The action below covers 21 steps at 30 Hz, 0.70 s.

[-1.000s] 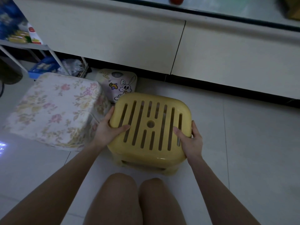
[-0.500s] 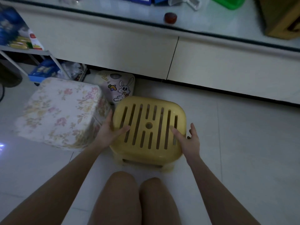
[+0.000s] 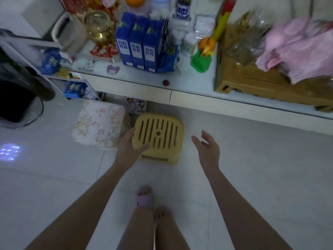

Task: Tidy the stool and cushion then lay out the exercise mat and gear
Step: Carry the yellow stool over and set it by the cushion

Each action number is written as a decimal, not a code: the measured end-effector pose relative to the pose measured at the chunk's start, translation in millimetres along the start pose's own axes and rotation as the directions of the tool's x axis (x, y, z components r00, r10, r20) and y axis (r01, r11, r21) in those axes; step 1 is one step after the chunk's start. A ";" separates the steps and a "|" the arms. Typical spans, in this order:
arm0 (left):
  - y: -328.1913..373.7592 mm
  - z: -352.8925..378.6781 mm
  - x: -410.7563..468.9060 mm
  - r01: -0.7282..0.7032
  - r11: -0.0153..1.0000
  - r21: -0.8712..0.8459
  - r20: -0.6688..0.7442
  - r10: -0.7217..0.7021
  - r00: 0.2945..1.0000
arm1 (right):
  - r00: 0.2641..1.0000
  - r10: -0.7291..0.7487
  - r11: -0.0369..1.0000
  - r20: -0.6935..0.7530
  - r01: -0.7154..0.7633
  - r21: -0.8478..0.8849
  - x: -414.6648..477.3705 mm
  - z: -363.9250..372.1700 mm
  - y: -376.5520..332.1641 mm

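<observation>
A yellow slotted plastic stool (image 3: 159, 135) stands on the tiled floor in front of a low white cabinet. A floral-covered cushion (image 3: 100, 123) sits against its left side. My left hand (image 3: 130, 146) rests on the stool's front left corner, thumb on the top. My right hand (image 3: 207, 147) hovers open to the right of the stool, fingers spread, touching nothing. No exercise mat or gear is in view.
A white rabbit-print stool (image 3: 137, 105) is tucked under the cabinet (image 3: 198, 100) behind the yellow one. The cabinet top holds blue cartons (image 3: 137, 42), a wooden tray (image 3: 261, 82) and pink cloth. A black bin (image 3: 14, 98) stands at far left. My feet are below.
The view has risen and pulled back from the stool. My right hand has let go of the stool's right edge and moved away to the right. My left hand stays on it.
</observation>
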State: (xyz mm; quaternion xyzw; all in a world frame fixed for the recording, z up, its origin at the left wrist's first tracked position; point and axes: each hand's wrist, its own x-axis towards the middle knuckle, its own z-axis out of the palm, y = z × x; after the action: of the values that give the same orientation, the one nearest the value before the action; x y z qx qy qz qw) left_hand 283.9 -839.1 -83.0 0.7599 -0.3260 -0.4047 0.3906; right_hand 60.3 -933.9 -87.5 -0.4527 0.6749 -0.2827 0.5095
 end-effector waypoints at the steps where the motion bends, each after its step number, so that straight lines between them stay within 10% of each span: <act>1: 22.0 -5.4 -19.0 0.012 1.000 0.007 0.007 -0.012 1.000 | 1.000 0.004 1.000 0.004 -0.004 0.003 -17.9 -14.6 -18.2; 21: 165.5 2.5 -265.6 -0.174 0.984 -0.024 0.374 0.171 0.912 | 0.927 0.027 0.941 -0.374 0.104 0.324 -288.6 -188.7 -48.8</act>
State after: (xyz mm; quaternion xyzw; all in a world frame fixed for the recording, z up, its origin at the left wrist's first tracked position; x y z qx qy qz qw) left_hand 129.9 -704.2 153.7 0.6388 -0.4622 -0.5047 0.3517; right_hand -81.5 -710.5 138.7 -0.3099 0.6917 -0.4850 0.4361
